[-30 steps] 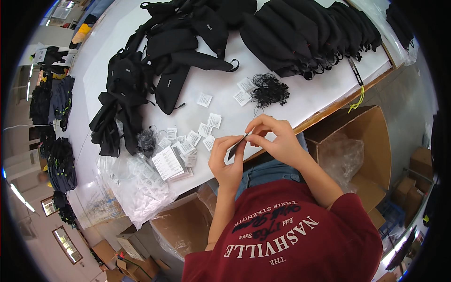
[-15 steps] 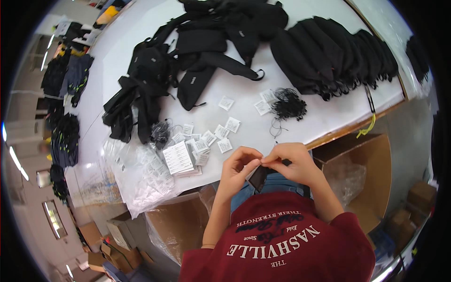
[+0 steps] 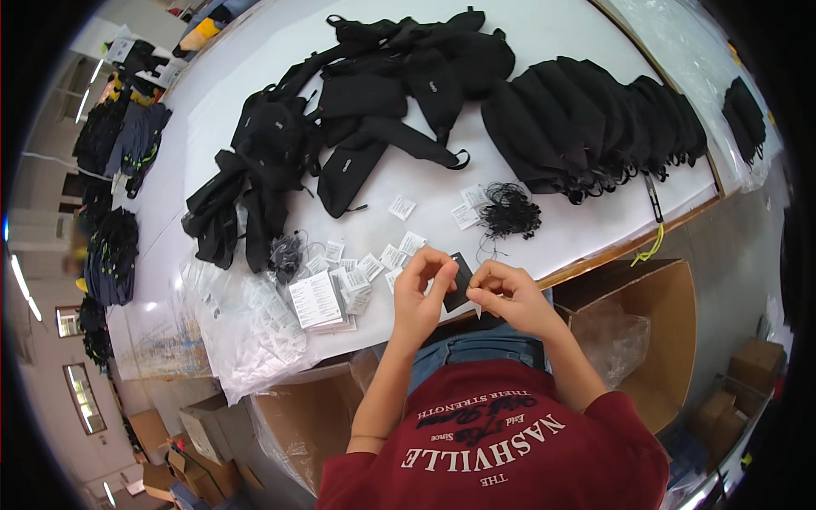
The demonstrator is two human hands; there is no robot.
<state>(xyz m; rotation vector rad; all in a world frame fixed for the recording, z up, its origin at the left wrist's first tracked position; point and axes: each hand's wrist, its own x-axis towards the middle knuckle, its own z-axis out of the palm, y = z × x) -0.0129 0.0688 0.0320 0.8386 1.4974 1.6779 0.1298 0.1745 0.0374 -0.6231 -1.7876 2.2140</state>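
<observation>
Close to the table's front edge, my left hand (image 3: 421, 293) is closed, thumb and fingers pinched at the edge of a small black card tag (image 3: 459, 285). My right hand (image 3: 516, 297) is just to the right of the tag, its fingertips pinched together. A small white corner shows below those fingertips, too little to tell what it is. Beyond the hands lies a tangle of thin black strings (image 3: 510, 211), beside small white printed labels (image 3: 466, 216). More loose labels (image 3: 357, 280) and a stack of white printed cards (image 3: 318, 299) lie left of my left hand.
Black fabric bags (image 3: 357, 161) are heaped across the table (image 3: 212, 102), with a row of black bags (image 3: 586, 123) at the right. A clear plastic bag of labels (image 3: 246, 331) hangs over the front edge. Open cardboard boxes (image 3: 671, 340) stand below on both sides.
Both hands have moved slightly, the left one forward over the table edge. The black tag, which hung down below the fingers, now points up and away between the hands.
</observation>
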